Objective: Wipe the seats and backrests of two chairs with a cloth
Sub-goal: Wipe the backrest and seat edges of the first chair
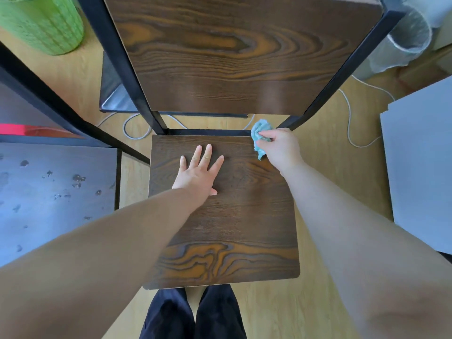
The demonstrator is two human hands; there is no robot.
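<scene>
A chair with a dark wood-grain seat (234,216) and matching backrest (232,57) on black metal posts stands directly below me. My left hand (199,173) lies flat on the rear left part of the seat, fingers straight and spread. My right hand (278,148) grips a crumpled light-blue cloth (260,135) at the seat's rear right corner, beside the right backrest post (342,69). The cloth touches the seat's back edge. No second chair shows.
A black-framed table (53,192) with a stained grey top stands at left. A grey panel (420,155) lies at right. On the wooden floor behind the chair are white cables (352,123), a green cylinder (44,23), a clear bin (403,45) and a dark tray (115,94).
</scene>
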